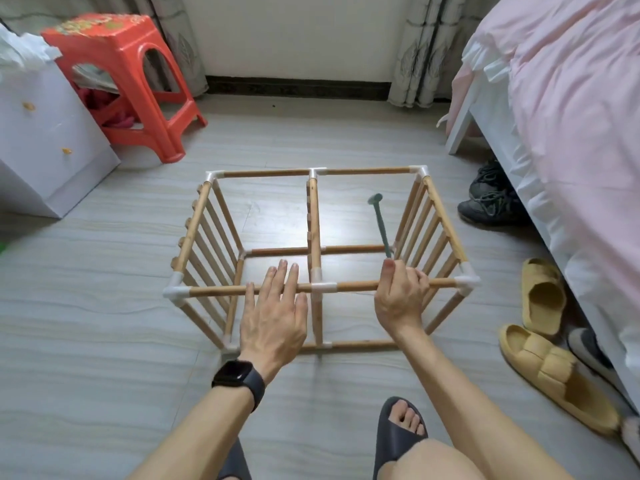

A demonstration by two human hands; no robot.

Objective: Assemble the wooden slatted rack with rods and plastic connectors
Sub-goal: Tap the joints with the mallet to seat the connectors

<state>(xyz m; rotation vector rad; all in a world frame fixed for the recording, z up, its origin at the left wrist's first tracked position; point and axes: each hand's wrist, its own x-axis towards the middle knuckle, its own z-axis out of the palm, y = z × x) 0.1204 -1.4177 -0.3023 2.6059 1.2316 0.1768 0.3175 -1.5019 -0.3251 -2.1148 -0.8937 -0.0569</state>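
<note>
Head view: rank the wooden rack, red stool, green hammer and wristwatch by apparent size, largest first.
1. wooden rack
2. red stool
3. green hammer and wristwatch: too close to rank; the watch sits nearer the camera, the hammer is partly covered.

The left grip reaches forward and down, palm facing down, fingers straight and slightly spread. The right grip reaches forward beside it, fingers curled round a rod, thumb pointing up and forward.

No legible text, brand or number: the red stool bears only ornament; the watch face is dark.
</note>
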